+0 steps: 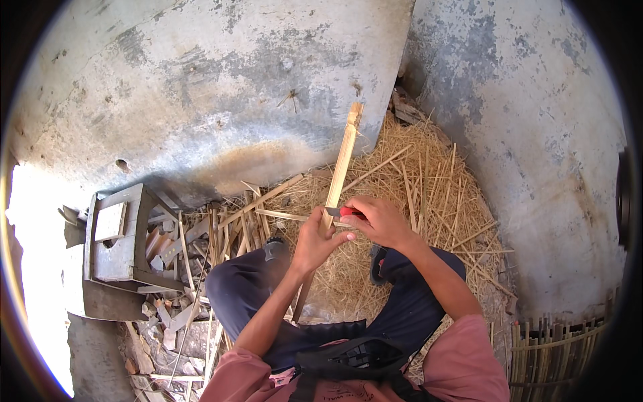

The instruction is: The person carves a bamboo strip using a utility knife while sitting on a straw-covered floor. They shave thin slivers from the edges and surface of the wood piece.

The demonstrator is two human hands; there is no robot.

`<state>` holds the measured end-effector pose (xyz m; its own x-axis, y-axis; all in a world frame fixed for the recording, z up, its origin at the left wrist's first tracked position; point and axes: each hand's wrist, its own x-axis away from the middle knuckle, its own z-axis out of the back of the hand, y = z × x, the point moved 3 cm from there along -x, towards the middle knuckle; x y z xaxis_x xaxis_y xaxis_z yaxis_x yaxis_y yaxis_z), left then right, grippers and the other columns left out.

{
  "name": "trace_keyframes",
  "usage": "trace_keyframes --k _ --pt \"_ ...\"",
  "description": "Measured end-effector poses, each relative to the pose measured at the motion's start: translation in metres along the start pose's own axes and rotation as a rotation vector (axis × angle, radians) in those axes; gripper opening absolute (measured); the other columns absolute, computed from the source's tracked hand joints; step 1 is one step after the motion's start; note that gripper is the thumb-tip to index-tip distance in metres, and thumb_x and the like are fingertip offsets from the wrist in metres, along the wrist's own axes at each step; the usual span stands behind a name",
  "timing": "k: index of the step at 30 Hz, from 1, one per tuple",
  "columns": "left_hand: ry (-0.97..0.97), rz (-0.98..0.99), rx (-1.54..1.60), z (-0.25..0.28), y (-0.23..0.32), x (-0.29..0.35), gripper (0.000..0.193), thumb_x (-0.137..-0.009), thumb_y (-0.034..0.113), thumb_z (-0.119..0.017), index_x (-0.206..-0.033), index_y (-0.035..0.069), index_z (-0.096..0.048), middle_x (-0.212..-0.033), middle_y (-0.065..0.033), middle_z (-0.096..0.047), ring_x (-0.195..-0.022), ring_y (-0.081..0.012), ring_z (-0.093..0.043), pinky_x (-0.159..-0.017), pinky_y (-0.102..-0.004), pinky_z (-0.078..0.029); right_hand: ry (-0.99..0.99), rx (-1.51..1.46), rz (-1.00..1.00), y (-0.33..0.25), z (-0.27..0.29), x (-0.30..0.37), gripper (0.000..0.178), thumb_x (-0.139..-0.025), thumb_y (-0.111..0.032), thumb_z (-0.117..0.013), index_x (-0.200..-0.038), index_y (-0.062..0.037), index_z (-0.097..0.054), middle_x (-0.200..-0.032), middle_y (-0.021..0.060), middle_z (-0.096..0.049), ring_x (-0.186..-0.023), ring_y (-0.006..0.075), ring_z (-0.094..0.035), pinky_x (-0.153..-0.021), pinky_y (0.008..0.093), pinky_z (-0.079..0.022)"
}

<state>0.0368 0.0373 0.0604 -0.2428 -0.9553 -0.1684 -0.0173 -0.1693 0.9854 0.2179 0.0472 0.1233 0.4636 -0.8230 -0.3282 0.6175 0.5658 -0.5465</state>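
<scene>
A long, pale split strip of bamboo or wood [343, 157] slants up and away in front of me, its far end rough and notched. My left hand [315, 240] is closed around its lower part, thumb pointing right. A darker length of the strip runs on below that hand, between my knees. In my right hand [382, 221] is a knife [332, 212] with a red handle, gripped in closed fingers. Its short grey blade lies against the strip just above my left hand.
Straw-like shavings [429, 174] and loose strips heap up against the walls. A small wooden box-like stool [120, 251] stands at the left, near rubble [171, 321]. A slatted basket or fence [556, 355] is at lower right. My bent legs flank the work.
</scene>
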Motion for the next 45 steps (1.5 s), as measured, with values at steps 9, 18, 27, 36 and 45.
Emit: trace_keyframes --k 9,18,27,36,45 --pt "-0.035 0.056 0.087 0.002 -0.014 -0.002 0.047 -0.091 0.013 -0.086 -0.127 0.001 -0.059 -0.109 -0.0033 -0.069 -0.093 -0.0066 -0.063 -0.079 -0.0253 -0.055 0.035 0.03 0.064 0.003 -0.012 0.0 0.029 -0.097 -0.035 -0.072 -0.107 -0.0076 -0.068 -0.099 0.01 -0.072 -0.077 0.0326 -0.072 -0.065 0.0432 -0.055" --pt "-0.093 0.075 0.281 0.002 -0.01 -0.001 0.042 -0.093 0.005 -0.082 -0.12 0.004 -0.05 -0.106 -0.0022 -0.063 -0.103 -0.0087 -0.061 -0.088 -0.0272 -0.055 0.022 0.05 0.167 -0.002 -0.01 0.0 0.029 -0.094 -0.033 -0.075 -0.107 -0.0079 -0.068 -0.095 0.0071 -0.07 -0.074 0.031 -0.07 -0.064 0.0409 -0.054" --pt "-0.152 0.046 0.276 -0.002 -0.002 0.003 0.047 -0.1 0.019 -0.078 -0.133 0.003 -0.049 -0.112 -0.0022 -0.063 -0.098 -0.0073 -0.06 -0.081 -0.0245 -0.051 0.05 0.104 0.216 0.002 -0.014 0.001 0.03 -0.096 -0.038 -0.073 -0.107 -0.0108 -0.068 -0.09 0.0072 -0.072 -0.072 0.0307 -0.071 -0.06 0.0409 -0.055" --pt "-0.101 0.019 0.198 -0.001 -0.007 0.003 0.029 -0.103 0.021 -0.074 -0.12 0.002 -0.061 -0.099 0.0022 -0.061 -0.085 -0.0055 -0.052 -0.075 -0.0246 -0.045 0.115 0.168 0.216 -0.009 -0.011 0.002 0.024 -0.096 -0.033 -0.073 -0.103 -0.0103 -0.07 -0.084 0.0064 -0.07 -0.069 0.0291 -0.071 -0.058 0.0394 -0.054" --pt "-0.099 0.027 0.147 0.0 -0.011 0.002 0.018 -0.105 0.018 -0.071 -0.111 0.003 -0.064 -0.088 0.0068 -0.057 -0.075 -0.0021 -0.046 -0.066 -0.0225 -0.04 0.201 0.255 0.222 -0.019 -0.01 0.003 0.024 -0.096 -0.035 -0.073 -0.102 -0.0122 -0.067 -0.083 0.0054 -0.07 -0.067 0.0267 -0.071 -0.054 0.0383 -0.054"
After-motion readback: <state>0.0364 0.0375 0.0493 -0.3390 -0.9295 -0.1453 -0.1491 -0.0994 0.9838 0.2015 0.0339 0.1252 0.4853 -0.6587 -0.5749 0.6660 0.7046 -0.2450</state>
